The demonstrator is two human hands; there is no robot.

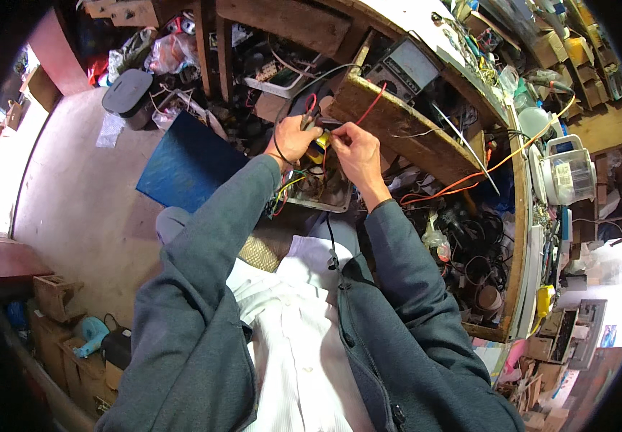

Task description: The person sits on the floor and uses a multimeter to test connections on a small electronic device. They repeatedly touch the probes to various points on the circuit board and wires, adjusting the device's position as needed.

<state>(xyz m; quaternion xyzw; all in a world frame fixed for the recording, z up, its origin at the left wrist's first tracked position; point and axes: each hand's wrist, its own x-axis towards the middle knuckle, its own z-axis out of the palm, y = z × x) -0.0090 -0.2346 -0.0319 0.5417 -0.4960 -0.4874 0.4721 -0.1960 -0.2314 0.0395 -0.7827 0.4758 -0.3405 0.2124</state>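
Observation:
My left hand [295, 138] is closed around a dark tool-like item [311, 115] with a red loop at its top; its exact kind is not clear. Close beside it, my right hand [358, 153] has thumb and fingers pinched together, and whatever sits between them is too small to name. A yellow part [316, 153] shows between and just below the hands. Under them lies an open metal housing [318, 201] with wiring inside. Several coloured wires [289, 183] hang by my left wrist.
At right, a wooden bench [516, 288] holds an analog meter [401, 68], an orange cable [444, 189] and a tangle of dark cords [476, 252]. A blue panel [188, 162] leans left of my hands. On the floor beyond stands a dark bin [128, 93]. A clear plastic container [566, 173] sits far right.

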